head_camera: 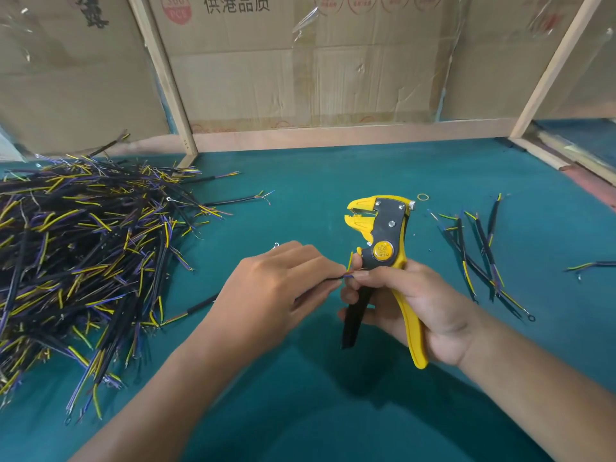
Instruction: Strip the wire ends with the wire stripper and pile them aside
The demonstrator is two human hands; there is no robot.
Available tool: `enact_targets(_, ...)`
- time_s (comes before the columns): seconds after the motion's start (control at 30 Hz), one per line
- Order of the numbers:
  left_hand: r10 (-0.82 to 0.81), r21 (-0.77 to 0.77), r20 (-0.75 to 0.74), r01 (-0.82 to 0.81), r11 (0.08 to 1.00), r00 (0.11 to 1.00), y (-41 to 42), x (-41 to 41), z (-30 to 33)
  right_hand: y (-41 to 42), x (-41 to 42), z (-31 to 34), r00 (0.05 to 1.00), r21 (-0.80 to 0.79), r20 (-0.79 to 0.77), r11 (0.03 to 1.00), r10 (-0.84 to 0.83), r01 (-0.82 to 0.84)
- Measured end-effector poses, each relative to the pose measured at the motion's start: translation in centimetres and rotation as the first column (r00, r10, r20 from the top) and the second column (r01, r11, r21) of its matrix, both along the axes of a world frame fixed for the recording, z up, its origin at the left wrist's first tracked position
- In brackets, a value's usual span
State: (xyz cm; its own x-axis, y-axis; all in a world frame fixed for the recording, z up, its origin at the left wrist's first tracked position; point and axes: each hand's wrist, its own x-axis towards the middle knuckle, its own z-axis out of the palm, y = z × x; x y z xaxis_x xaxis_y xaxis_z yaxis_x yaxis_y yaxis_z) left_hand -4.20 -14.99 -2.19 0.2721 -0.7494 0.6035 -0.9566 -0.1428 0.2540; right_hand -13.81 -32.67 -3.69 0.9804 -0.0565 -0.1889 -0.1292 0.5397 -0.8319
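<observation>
My right hand (413,305) grips the yellow and black wire stripper (383,248) by its handles, jaws pointing up and to the left, slightly apart. My left hand (276,288) pinches a black cable (340,277) whose yellow and blue cores show between the two hands; the fingertips of my right hand touch those cores too. A big heap of black cables with yellow and blue ends (83,255) covers the left of the green table. A small group of cables (480,255) lies to the right of the stripper.
The table top is green felt (316,411). Cardboard panels in a wooden frame (300,78) stand along the back. A yellow rubber band (422,196) lies behind the stripper. One loose cable (591,265) lies at the far right.
</observation>
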Motion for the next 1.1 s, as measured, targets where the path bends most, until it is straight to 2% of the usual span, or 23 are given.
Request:
enact_targets(0.4, 0.022, 0.035, -0.208, -0.015, 0.999, 0.978, 0.5, 0.3, 0.1, -0.6, 0.1, -0.1, 0.998, -0.172, 0.065, 0.985, -0.019, 0.03)
enact_targets(0.6, 0.045, -0.027, -0.3, -0.056, 0.998, 0.953, 0.5, 0.5, 0.0, -0.8, 0.1, 0.0, 0.991, -0.24, 0.095, 0.964, -0.093, 0.113)
enact_targets(0.83, 0.098, -0.095, -0.332, -0.136, 0.986, 0.938, 0.4, 0.7, 0.0, -0.6, -0.1, 0.1, 0.983, -0.264, 0.141, 0.953, -0.114, 0.148)
enact_targets(1.0, 0.123, -0.088, -0.4, -0.171, 0.981, 0.908, 0.0, 0.1, -0.3, 0.1, -0.2, -0.5, 0.921, -0.452, 0.341, 0.826, -0.189, 0.337)
enact_targets(1.1, 0.126, -0.069, -0.421, -0.17, 0.983, 0.898, -0.3, -0.4, -0.4, 0.2, -0.2, -0.8, 0.911, -0.542, 0.365, 0.751, -0.193, 0.376)
